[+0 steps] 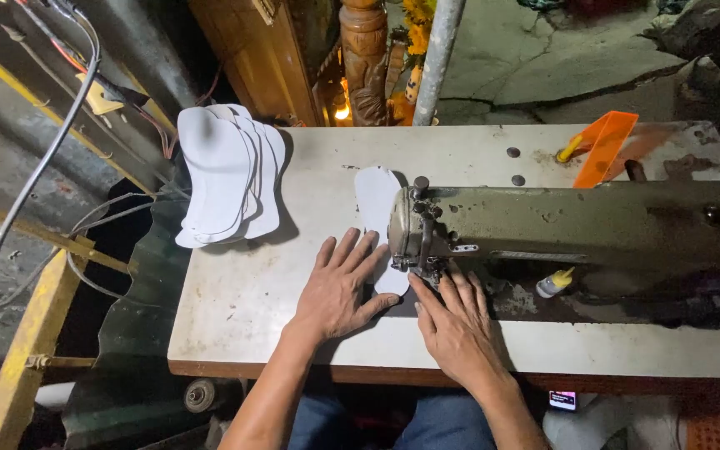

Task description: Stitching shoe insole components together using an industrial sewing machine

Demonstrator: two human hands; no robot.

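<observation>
Here, a worn off-white sewing table [243,300] with a stained, scuffed top carries an old olive-green industrial sewing machine [577,229] along its right half. The left hand [339,287] lies flat, fingers spread and released, pressing on the table just left of the machine head, its fingertips on the near end of a white sole-shaped cut piece [375,200]. That piece lies under the needle area and runs toward the far side of the table. The right hand [458,325] rests palm down, open and gripping nothing, with its fingertips at the piece's near edge beside the presser foot. A stack of similar white sole-shaped pieces [227,175] overhangs the far left corner of the table, well apart from the hands. An orange plastic scoop-like tray [603,146] sits at the far right, behind the machine. A small bottle with a yellow cap [553,283] lies under the machine arm. Room: cracked grey concrete floor [543,58] beyond the table, a carved wooden post [364,58], a grey metal pole [437,58], loose cables [43,158] at left, a yellow metal frame [35,333] near left.
</observation>
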